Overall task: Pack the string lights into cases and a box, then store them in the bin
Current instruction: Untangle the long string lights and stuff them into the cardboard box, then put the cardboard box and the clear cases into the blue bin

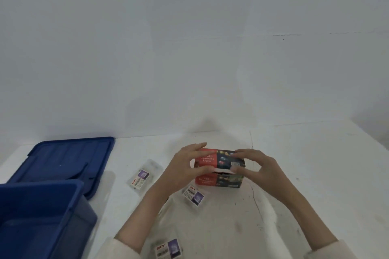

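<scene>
The box (219, 182) on the tabletop (315, 174) is pinched at its top flap by the left hand (183, 167) at the red end and by the right hand (259, 167) opposite.

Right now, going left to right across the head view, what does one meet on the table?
Blue bin → clear case → left hand → box → right hand. The lid and two nearer cases overlap these, so they are left out.
</scene>
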`<state>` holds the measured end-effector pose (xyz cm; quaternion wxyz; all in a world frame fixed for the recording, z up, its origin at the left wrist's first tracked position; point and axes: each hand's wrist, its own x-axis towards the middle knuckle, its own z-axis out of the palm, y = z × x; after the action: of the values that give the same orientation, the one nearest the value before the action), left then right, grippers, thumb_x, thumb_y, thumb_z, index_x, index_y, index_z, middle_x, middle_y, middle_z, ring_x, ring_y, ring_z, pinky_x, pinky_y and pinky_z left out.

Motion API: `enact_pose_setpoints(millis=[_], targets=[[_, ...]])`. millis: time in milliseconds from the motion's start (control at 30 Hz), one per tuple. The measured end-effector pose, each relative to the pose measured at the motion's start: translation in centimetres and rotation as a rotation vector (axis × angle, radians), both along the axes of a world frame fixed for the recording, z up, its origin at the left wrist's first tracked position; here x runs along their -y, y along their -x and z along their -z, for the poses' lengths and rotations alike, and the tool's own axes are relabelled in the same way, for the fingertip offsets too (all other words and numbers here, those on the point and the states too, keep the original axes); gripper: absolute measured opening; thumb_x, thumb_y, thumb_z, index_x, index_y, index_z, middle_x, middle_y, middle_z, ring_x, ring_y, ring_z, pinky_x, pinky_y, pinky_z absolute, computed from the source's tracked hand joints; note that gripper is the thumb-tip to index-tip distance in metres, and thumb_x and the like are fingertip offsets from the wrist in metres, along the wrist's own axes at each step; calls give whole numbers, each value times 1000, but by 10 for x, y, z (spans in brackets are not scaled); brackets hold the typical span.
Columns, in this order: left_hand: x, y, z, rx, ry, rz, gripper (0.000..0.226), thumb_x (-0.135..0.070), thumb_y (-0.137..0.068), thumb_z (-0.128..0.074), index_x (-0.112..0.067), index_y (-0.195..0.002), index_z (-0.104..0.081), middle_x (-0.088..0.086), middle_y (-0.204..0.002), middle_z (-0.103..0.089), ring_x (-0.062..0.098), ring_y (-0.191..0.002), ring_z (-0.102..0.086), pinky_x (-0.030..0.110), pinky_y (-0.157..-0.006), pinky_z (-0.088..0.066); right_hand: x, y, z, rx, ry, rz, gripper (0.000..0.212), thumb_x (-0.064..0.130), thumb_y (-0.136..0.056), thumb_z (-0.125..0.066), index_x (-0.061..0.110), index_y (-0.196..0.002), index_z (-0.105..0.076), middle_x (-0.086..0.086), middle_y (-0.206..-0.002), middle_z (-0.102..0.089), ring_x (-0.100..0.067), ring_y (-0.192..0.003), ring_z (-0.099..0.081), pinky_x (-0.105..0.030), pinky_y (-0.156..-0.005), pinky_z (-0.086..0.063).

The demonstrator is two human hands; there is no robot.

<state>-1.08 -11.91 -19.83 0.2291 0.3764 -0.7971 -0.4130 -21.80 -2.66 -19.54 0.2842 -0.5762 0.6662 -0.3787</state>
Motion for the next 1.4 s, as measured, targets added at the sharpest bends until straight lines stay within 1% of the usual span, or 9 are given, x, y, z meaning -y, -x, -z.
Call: enact_pose_setpoints(millis=[200,267,433,533,867,967,1133,1300,1400], targets=[[-1,-1,7,10,96,-40,32,-11,-86,-64,-17,-117,-65,-1,-136,-54,12,-125,-48,7,-94,-39,-2,-3,12,-17,105,54,18,22,-83,-68,27,-99,-71,9,-115,-61,-10,-111,-54,-2,-73,-46],[-2,1,7,108,208,-17,31,-15,-90,-59,-16,-121,-63,2,-140,-50,13,-131,-42,15,-104,-34,-2,-5,16,-44,125,50,17,19,-84,-67,21,-100,-73,11,-115,-59,-11,-114,-53,0,-74,-43],[-11,-6,18,432,353,113,43,-33,-98,-43,-24,-140,-41,-9,-156,-16,12,-146,-6,31,-118,-17,-14,-7,31,-131,48,-31,37,37,-81,-64,23,-115,-66,15,-139,-42,-4,-130,-37,-28,-99,-47],[-15,-6,15,575,456,94,43,-29,-101,-35,-27,-144,-33,-3,-158,-7,19,-147,1,31,-119,-8,-15,-12,40,-183,125,-17,32,20,-85,-65,19,-117,-65,11,-142,-40,-11,-129,-44,-34,-96,-51],[-25,-74,-67,274,488,-257,41,-27,-96,-48,-24,-137,-46,3,-155,-22,16,-145,-6,15,-108,-4,50,-95,10,-523,77,58,47,3,-86,-50,11,-133,-50,-18,-150,-30,-36,-139,-23,-44,-112,-22],[-20,-136,-81,308,492,-449,42,-26,-95,-50,-21,-136,-47,10,-153,-25,23,-144,-9,24,-113,-6,38,-172,-23,-280,222,-114,43,20,-92,-52,17,-134,-46,-7,-134,-47,-25,-117,-49,-34,-99,-37],[-27,-265,-68,730,337,-911,61,-31,-95,-48,-21,-148,-21,22,-154,-13,38,-143,-2,46,-117,-7,3,-291,-36,500,-339,-476,81,50,-82,-63,39,-145,-13,11,-137,-41,-18,-97,-63,-28,-64,-57],[-59,-358,-48,847,-83,-1244,72,-24,-90,-54,-15,-148,-13,29,-143,-30,47,-131,-29,56,-106,-28,-3,-325,-15,562,-272,-422,97,16,-83,-66,35,-148,4,10,-114,-55,-4,-88,-57,-10,-52,-49],[-73,-369,-54,786,-55,-1222,44,-10,-84,-56,-6,-127,-50,25,-120,-58,41,-108,-55,47,-91,-46,0,-324,-16,533,-248,-374,87,7,-79,-59,34,-146,-12,10,-99,-60,-8,-86,-61,-36,-78,-58]])
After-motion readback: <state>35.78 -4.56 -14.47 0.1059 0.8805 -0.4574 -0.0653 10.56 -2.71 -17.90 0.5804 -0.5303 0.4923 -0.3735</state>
